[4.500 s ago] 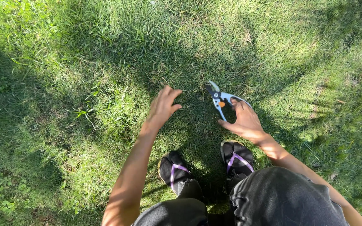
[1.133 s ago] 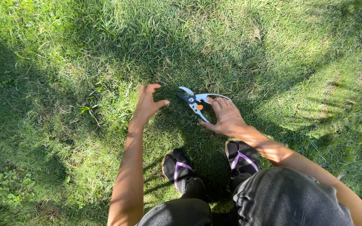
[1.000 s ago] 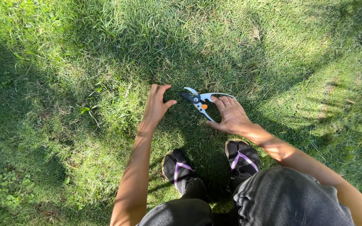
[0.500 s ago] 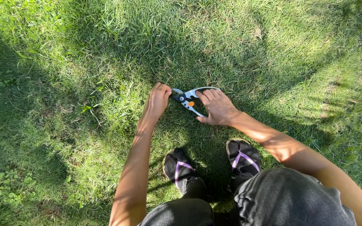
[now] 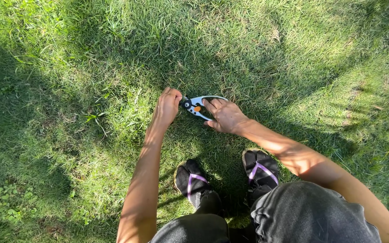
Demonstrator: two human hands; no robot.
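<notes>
right hand (image 5: pixel 225 116) grasps grey-handled pruning shears (image 5: pixel 197 105) low in grass (image 5: pixel 113 54) | left hand (image 5: pixel 167 105) pinched shut on a tuft at the blades | sandalled feet (image 5: pixel 193 182) close behind | open lawn on all other sides

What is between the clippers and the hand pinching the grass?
Nothing visible. The clippers, held in the right hand, have their blade end right up against the left hand, which is closed on a tuft of grass. Only grass blades lie around them.
</notes>
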